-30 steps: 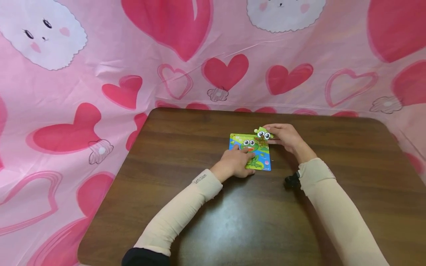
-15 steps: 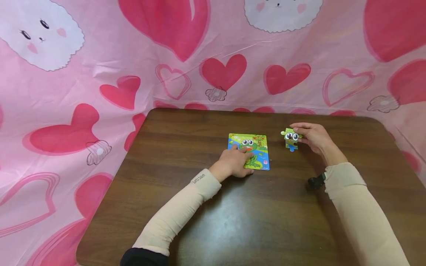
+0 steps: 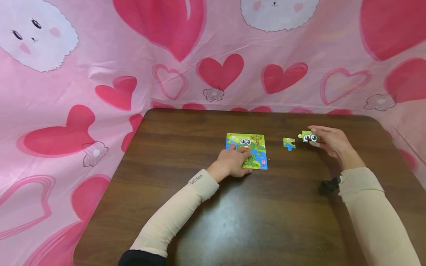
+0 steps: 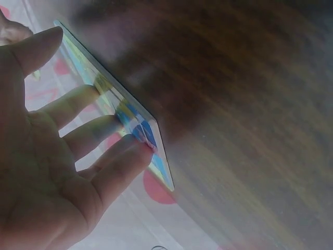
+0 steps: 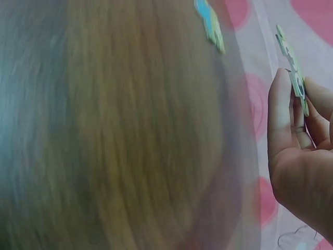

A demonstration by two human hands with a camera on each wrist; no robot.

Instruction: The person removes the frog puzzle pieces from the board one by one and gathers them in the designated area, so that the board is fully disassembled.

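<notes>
A square frog puzzle [image 3: 259, 142] lies on the brown table, with a green frog on blue and yellow. My left hand [image 3: 232, 162] rests on its lower left part, fingers spread and covering some of the picture; in the left wrist view the fingertips touch the puzzle [image 4: 138, 127]. Off to the right, my right hand [image 3: 334, 143] pinches a green puzzle piece [image 3: 307, 136] printed with frog eyes, thumb on one face and fingers on the other. Between the two hands a blue and green puzzle piece [image 3: 288, 143] lies loose on the table, close to the held one.
A dark wooden table [image 3: 199, 214] with rounded corners extends under both arms. Behind it hangs a pink cloth [image 3: 186, 33] with hearts. A black wrist device [image 3: 329, 184] sticks out from the right sleeve.
My right hand has carried the frog-eye puzzle piece rightward, from over the puzzle past the loose piece, which now shows whole. The left hand keeps its place on the puzzle.
</notes>
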